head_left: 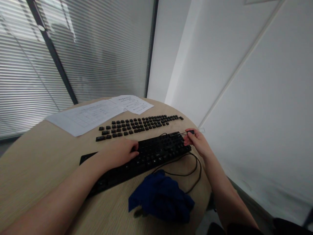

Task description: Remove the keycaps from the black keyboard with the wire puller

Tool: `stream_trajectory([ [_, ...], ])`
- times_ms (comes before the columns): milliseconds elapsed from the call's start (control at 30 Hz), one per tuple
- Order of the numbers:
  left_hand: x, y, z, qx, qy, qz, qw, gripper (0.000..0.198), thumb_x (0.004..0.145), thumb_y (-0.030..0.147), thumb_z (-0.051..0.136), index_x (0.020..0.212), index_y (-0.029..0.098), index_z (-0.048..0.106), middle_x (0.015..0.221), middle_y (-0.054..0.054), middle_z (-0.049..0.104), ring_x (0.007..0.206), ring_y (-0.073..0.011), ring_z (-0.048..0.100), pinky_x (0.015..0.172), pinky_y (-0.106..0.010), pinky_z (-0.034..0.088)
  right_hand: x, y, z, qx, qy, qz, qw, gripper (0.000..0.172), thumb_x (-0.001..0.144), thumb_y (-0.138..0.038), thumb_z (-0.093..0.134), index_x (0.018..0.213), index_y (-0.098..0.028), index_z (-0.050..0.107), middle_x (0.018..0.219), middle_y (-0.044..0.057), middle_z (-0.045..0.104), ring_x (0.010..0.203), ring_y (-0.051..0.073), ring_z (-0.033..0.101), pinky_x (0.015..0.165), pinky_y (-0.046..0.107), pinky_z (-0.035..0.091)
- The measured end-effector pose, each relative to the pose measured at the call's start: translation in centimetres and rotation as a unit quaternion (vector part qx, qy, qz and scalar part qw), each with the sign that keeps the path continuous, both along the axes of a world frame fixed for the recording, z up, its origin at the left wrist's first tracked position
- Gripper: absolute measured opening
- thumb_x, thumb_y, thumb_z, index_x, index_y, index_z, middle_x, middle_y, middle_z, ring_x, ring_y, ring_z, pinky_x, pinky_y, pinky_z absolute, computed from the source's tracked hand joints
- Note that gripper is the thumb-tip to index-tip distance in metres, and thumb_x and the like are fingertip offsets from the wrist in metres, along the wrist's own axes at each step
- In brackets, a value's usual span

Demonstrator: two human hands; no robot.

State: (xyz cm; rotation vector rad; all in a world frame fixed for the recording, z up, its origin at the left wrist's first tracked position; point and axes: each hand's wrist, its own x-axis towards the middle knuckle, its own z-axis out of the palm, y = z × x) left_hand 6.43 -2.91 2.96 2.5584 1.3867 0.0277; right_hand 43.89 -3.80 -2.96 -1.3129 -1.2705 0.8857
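A black computer keyboard [156,151] lies slantwise on the table, several of its keys absent on the left part. My left hand [124,150] rests across its middle, fingers curled in towards the thumb; anything inside them is hidden. Above the keyboard's right end, my right hand [197,140] pinches a small keycap puller with a black handle [190,132]. Its thin wires point left over the keys, and a pale loop sticks out to the right. Behind the keyboard, loose black keycaps [131,132] stand in slanting rows.
A crumpled blue cloth [162,197] lies near the table's front edge. Between it and the keyboard loops a black cable [200,171]. Printed papers [88,116] lie at the back left of the round wooden table [31,156]. A white wall [256,98] stands close on the right.
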Motion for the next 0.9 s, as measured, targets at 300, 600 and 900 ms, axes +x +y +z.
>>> stream_trajectory([
  [300,-0.1,0.1,0.2,-0.008,-0.002,-0.003,1.000,0.019,0.093,0.035,0.059,0.095,0.023,0.073,0.088,-0.008,0.075,0.078,-0.0238,0.066,0.066,-0.033,0.041,0.4,0.3,-0.7,0.015,-0.076,-0.054,0.996,0.041,0.091,-0.068,0.051,0.094,-0.027,0.052,0.050,-0.010,0.036,0.039,0.014,0.039,0.041,0.027,0.044],
  [600,0.1,0.3,-0.1,-0.009,-0.004,0.003,1.000,0.016,0.089,0.035,0.062,0.093,0.024,0.072,0.085,-0.006,0.075,0.076,-0.0221,0.066,0.066,-0.032,0.042,0.3,0.6,-0.9,-0.001,-0.170,-0.061,0.984,0.035,0.097,-0.060,0.046,0.096,-0.026,0.054,0.052,-0.008,0.040,0.040,0.016,0.043,0.041,0.027,0.039],
  [900,0.0,0.5,-0.4,-0.012,0.009,-0.002,1.000,0.017,0.090,0.036,0.061,0.095,0.024,0.071,0.087,-0.006,0.074,0.078,-0.0234,0.065,0.068,-0.033,0.042,0.0,0.6,-0.4,0.016,-0.279,-0.066,0.958,0.029,0.098,-0.051,0.043,0.094,-0.026,0.058,0.065,0.001,0.061,0.063,0.024,0.061,0.058,0.032,0.045],
])
